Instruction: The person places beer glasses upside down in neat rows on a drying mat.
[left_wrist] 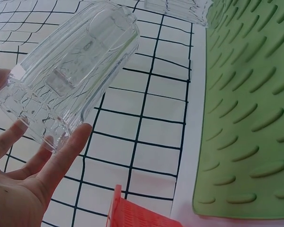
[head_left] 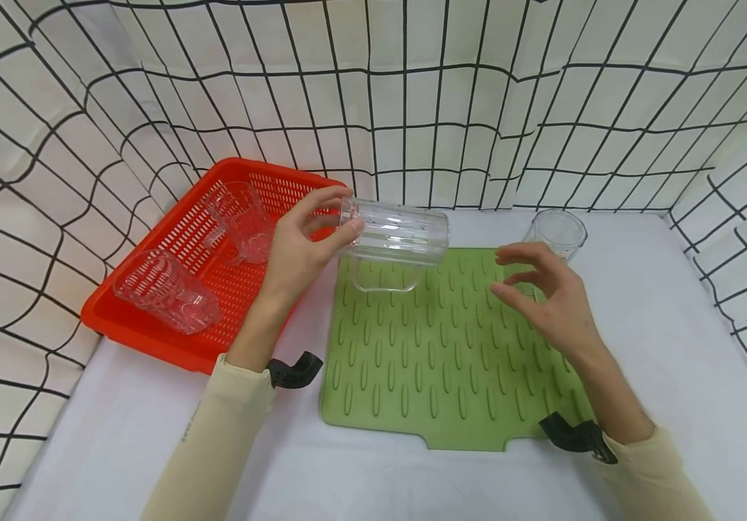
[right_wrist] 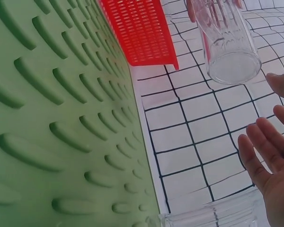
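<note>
My left hand (head_left: pixel 308 242) grips a clear glass mug (head_left: pixel 399 230) by its base end, thumb on one side and fingers on the other. The mug lies sideways in the air over the back of the green mat (head_left: pixel 412 347), its mouth toward the right and its handle hanging down. In the left wrist view the mug's thick base (left_wrist: pixel 38 111) sits between the fingertips. My right hand (head_left: pixel 549 300) is over the mat's right side, fingers apart from the thumb and holding nothing. Just behind it stands another clear glass mug (head_left: pixel 557 230), partly hidden by the hand.
A red plastic basket (head_left: pixel 152 347) stands at the left with two clear glass mugs lying in it, one nearer (head_left: pixel 168 291) and one farther (head_left: pixel 243 217). Black wire mesh (head_left: pixel 406 130) encloses the back and both sides of the white table (head_left: pixel 673 325).
</note>
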`<state>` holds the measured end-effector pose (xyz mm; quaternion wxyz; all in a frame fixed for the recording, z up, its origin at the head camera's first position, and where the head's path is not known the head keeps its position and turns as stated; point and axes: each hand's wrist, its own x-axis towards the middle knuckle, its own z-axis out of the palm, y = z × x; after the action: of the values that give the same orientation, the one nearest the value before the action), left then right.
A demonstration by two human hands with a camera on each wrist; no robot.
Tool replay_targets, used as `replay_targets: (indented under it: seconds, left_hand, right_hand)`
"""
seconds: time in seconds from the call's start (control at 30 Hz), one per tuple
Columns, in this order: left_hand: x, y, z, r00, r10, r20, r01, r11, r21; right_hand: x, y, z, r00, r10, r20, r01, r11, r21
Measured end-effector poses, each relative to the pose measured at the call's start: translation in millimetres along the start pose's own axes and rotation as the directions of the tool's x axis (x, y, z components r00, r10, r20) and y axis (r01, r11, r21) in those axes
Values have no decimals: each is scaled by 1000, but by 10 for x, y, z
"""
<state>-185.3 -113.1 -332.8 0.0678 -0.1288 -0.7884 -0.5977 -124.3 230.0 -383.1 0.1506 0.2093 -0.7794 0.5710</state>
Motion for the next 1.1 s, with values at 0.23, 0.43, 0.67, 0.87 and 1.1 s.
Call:
replay_targets:
  seconds: [0.23,0.43,0.67,0.87,1.1]
  left_hand:
    - [-26,-18,44,1000,-2,12,2,1000,-9]
    - [-51,-29,96,1000,-7,29,8,999,-37]
    - [-89,-41,155,999,-26,44,30,995,-90]
    - [-117,-71,192,998,-28,54,34,993,-110]
    - [-134,-130,252,997,-14,76,25,989,-143]
  right_hand:
    - [56,11,84,1000,-15,17,14,999,32]
    - [104,1,154,998,23,60,-24,999,24]
    - [149,6,244,993,43,109,-47,998,34]
    - [171,25,325,991,64,114,-74,994,84]
    - [207,46,382,986,93,138,-108,988,107]
